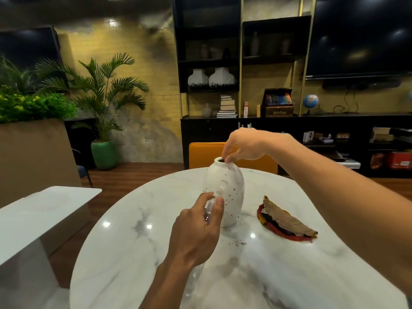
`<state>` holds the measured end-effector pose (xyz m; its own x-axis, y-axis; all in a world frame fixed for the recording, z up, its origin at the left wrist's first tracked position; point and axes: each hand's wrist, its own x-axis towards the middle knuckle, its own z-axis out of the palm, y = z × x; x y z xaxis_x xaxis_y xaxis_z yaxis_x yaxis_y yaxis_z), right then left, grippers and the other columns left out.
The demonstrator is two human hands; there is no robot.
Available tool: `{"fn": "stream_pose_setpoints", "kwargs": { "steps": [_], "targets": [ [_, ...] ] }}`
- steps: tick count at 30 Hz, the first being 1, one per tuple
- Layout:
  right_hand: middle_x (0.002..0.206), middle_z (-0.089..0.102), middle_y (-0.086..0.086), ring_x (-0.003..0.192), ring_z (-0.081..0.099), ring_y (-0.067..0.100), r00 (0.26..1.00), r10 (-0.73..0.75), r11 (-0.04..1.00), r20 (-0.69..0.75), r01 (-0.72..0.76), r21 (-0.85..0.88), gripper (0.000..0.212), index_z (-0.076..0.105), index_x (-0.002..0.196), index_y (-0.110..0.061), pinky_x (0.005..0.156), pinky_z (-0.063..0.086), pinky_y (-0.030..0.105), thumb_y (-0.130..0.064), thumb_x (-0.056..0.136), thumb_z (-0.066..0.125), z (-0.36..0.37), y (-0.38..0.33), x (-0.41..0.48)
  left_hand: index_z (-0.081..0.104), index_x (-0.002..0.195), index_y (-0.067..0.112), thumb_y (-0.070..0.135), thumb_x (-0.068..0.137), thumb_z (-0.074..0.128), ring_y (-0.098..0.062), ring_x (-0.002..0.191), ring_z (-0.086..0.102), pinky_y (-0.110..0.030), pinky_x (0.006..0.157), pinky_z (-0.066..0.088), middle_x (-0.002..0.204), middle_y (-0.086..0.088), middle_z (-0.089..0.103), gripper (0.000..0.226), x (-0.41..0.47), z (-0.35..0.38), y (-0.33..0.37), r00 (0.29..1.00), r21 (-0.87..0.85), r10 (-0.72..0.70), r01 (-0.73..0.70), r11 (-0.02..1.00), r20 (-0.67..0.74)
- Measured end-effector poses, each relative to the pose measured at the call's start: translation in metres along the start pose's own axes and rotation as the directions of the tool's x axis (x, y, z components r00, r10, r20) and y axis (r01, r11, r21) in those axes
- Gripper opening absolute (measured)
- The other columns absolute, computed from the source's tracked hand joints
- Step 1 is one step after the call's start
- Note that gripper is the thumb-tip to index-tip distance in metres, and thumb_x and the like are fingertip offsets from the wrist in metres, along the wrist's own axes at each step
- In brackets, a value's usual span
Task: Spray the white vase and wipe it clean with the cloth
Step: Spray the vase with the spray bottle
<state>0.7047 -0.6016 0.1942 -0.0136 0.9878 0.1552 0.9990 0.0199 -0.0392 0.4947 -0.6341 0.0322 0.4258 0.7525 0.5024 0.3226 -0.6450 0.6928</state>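
A white speckled vase (231, 188) stands upright on the round marble table (138, 253). My right hand (245, 144) pinches the vase's rim from above with its fingertips. My left hand (196, 230) holds a clear spray bottle (217, 192) right in front of the vase, its nozzle close to the vase's side and a finger on top. A folded cloth (286, 223), brown over red and dark colours, lies on the table to the right of the vase.
Small crumbs (239, 242) lie on the table in front of the vase. An orange chair (205, 153) stands behind the table. A second white tabletop (44, 210) is at the left. Plants and black shelving line the far walls.
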Motion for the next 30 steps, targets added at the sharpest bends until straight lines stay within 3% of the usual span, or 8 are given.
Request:
{"fn": "stream_pose_setpoints", "kwargs": {
  "steps": [3,6,10,14,18,23,26,30],
  "targets": [
    [0.116,0.072,-0.005,0.105,0.062,0.017,0.998,0.005,0.993,0.062,0.003,-0.121,0.030,0.074,0.122,-0.029,0.092,0.051,0.030,-0.040,0.095,0.066,0.003,0.005,0.012,0.048,0.130,0.047,0.085,0.085,0.019,-0.015,0.082,0.071,-0.018,0.066,0.060,0.097,0.011,0.072,0.066,0.000,-0.002,-0.001,1.000,0.000,0.002,-0.002,1.000,0.010],
    [0.122,0.065,-0.006,0.117,0.051,0.020,0.996,-0.014,0.983,0.090,0.030,-0.180,0.031,0.073,0.123,-0.032,0.092,0.040,0.033,-0.043,0.096,0.064,0.008,0.012,0.017,0.047,0.131,0.047,0.090,0.080,0.014,-0.016,0.084,0.071,-0.016,0.068,0.059,0.102,0.011,0.072,0.073,-0.001,-0.001,0.001,1.000,0.015,0.003,-0.003,1.000,0.027],
    [0.135,0.048,-0.010,0.127,0.035,0.020,0.998,-0.045,0.970,0.052,0.057,-0.237,0.027,0.075,0.115,-0.037,0.108,0.034,0.045,-0.048,0.092,0.066,0.011,0.016,0.022,0.049,0.131,0.045,0.091,0.080,0.013,-0.017,0.087,0.072,-0.016,0.071,0.059,0.112,0.013,0.071,0.077,-0.001,0.000,0.002,0.999,0.038,0.008,-0.009,0.999,0.036],
    [0.139,0.042,-0.009,0.133,0.028,0.022,0.999,-0.046,0.976,0.008,0.047,-0.214,0.024,0.077,0.108,-0.034,0.114,0.024,0.047,-0.049,0.091,0.067,0.014,0.014,0.025,0.054,0.120,0.039,0.083,0.083,0.018,-0.017,0.085,0.071,-0.005,0.061,0.050,0.104,0.011,0.071,0.068,-0.001,-0.003,0.003,0.999,0.053,0.001,-0.002,0.999,0.032],
    [0.140,0.042,-0.006,0.138,0.025,0.023,0.999,-0.029,0.978,-0.042,0.020,-0.207,0.032,0.078,0.110,-0.027,0.118,0.014,0.048,-0.050,0.093,0.064,0.020,0.000,0.028,0.053,0.104,0.038,0.082,0.085,0.019,-0.011,0.076,0.068,-0.007,0.055,0.047,0.090,0.014,0.067,0.059,0.001,-0.006,0.001,1.000,0.073,-0.003,0.002,0.997,0.022],
    [0.139,0.048,-0.004,0.136,0.031,0.024,1.000,-0.023,0.965,0.011,0.026,-0.261,0.043,0.076,0.120,-0.028,0.116,0.023,0.049,-0.057,0.094,0.058,0.014,-0.004,0.030,0.049,0.129,0.046,0.076,0.092,0.023,-0.007,0.084,0.067,-0.015,0.070,0.056,0.103,0.021,0.065,0.054,0.001,-0.007,0.000,0.999,0.175,0.014,-0.021,0.984,0.044],
    [0.143,0.046,-0.005,0.137,0.028,0.024,0.999,-0.035,0.961,0.026,0.041,-0.275,0.034,0.077,0.115,-0.028,0.116,0.024,0.049,-0.051,0.093,0.065,0.013,0.000,0.030,0.053,0.122,0.042,0.080,0.089,0.021,-0.005,0.080,0.066,-0.011,0.066,0.054,0.108,0.020,0.067,0.060,0.000,-0.006,0.000,0.998,0.184,0.034,-0.043,0.982,0.053],
    [0.150,0.039,-0.005,0.144,0.020,0.025,0.998,-0.054,0.968,-0.017,0.048,-0.248,0.030,0.079,0.111,-0.026,0.120,0.011,0.052,-0.047,0.093,0.067,0.017,-0.002,0.030,0.052,0.123,0.040,0.079,0.088,0.022,-0.004,0.078,0.064,-0.012,0.069,0.056,0.116,0.016,0.068,0.060,0.000,-0.005,0.001,0.999,0.182,0.027,-0.035,0.983,0.047]
  ]
}}
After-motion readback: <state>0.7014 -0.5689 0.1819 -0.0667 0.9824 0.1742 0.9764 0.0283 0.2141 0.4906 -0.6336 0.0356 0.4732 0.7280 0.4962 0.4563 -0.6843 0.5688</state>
